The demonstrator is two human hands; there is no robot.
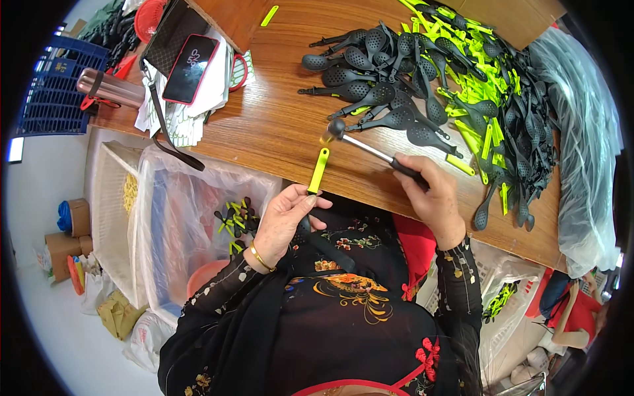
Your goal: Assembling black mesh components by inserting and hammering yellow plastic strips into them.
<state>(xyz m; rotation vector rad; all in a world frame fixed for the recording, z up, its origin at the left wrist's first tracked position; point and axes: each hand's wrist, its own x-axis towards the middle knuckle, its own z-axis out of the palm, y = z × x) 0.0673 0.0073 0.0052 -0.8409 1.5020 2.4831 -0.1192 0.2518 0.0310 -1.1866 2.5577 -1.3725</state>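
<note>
My left hand (284, 218) pinches a utensil with a lime-green handle (318, 170), just in front of the table edge. The handle's holed end points away from me; its dark lower part is mostly hidden by my fingers and lost against my black clothes. My right hand (432, 198) is wrapped around the black grip of a small hammer (366, 146) with a metal shaft. Its dark round head is slightly above the handle's tip in the picture; whether they touch I cannot tell. Beyond the hammer lie several black slotted spoons (396, 119) in a loose heap.
Lime-green handles (472, 86) and more dark utensils are piled at the right, beside clear plastic sheeting (574, 145). A phone (191, 68) on papers and a metal flask (112, 89) are at the left. Below stands a plastic-lined bin (178, 218). Another person (581, 317) is at far right.
</note>
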